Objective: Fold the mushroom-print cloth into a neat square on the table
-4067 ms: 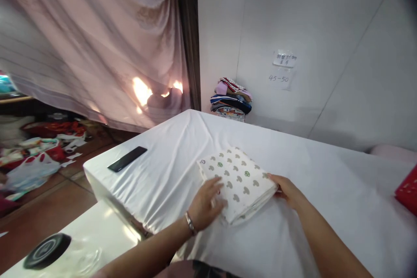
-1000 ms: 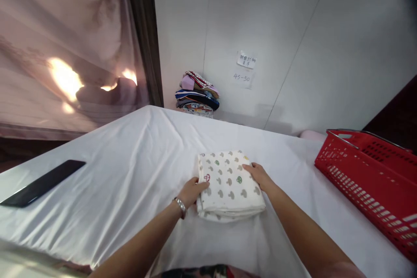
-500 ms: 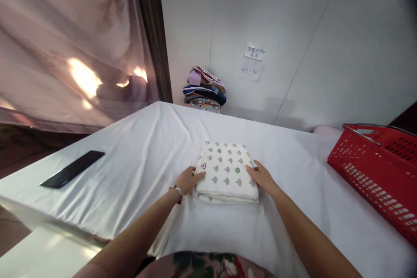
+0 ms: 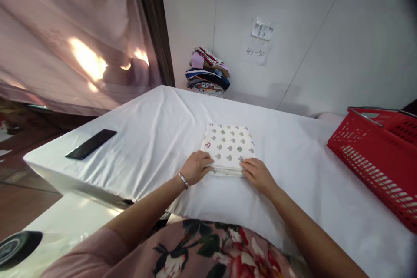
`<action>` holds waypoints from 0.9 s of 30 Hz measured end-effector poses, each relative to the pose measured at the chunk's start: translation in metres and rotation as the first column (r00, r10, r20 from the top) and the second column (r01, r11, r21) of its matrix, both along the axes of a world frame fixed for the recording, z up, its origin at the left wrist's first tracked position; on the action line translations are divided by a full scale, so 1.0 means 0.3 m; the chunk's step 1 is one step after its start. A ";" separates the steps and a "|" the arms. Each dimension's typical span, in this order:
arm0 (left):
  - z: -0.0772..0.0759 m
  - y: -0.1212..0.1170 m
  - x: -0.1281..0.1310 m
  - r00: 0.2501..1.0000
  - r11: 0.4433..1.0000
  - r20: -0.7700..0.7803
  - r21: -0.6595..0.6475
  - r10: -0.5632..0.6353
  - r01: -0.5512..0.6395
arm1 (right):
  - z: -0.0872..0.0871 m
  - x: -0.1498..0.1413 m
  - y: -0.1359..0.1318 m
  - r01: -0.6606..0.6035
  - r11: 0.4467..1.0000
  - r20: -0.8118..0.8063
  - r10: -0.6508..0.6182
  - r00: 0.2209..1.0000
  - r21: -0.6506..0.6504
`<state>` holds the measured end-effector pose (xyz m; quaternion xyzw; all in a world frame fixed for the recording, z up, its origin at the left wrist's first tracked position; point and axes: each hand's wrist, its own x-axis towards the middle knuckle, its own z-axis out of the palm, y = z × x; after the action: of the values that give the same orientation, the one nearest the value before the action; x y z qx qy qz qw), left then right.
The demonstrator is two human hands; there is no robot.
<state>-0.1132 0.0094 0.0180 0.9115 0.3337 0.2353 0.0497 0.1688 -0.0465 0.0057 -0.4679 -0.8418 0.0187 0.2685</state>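
Note:
A folded white cloth (image 4: 226,143) printed with small grey, green and red mushrooms lies flat in front of me. My left hand (image 4: 196,167) grips its near left corner, thumb over the top and fingers bent at the edge; a silver bracelet circles that wrist. At the near right corner, my right hand (image 4: 259,175) pinches the edge with thumb and fingers. Several folded layers show along the near side between both hands. Parts of my fingertips are hidden by the cloth.
A white sheet covers the table (image 4: 293,160). A dark flat phone-like object (image 4: 91,144) lies left, and a red plastic basket (image 4: 378,160) stands right. Behind the table rises a pile of folded fabrics (image 4: 208,74) against the wall. A pink curtain (image 4: 65,30) hangs at left.
Both hands have moved from the cloth's left and right sides to its near corners. The camera view has tilted down, showing more of the floral top.

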 end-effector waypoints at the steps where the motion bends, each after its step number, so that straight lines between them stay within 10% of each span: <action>1: 0.002 0.005 0.000 1.000 1.000 -0.022 0.012 -0.011 0.011 | 0.000 0.002 0.003 0.000 1.000 0.020 0.000 1.000 -0.012; 27: -0.007 -0.004 0.095 0.994 0.983 0.080 -0.176 0.068 -0.053 | 0.000 -0.022 -0.004 0.039 0.996 -0.037 -0.042 0.998 -0.080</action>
<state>-0.0848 0.0081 0.0158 0.8822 0.3780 0.2455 0.1360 0.1622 -0.0477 0.0056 -0.4947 -0.8254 0.0558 0.2664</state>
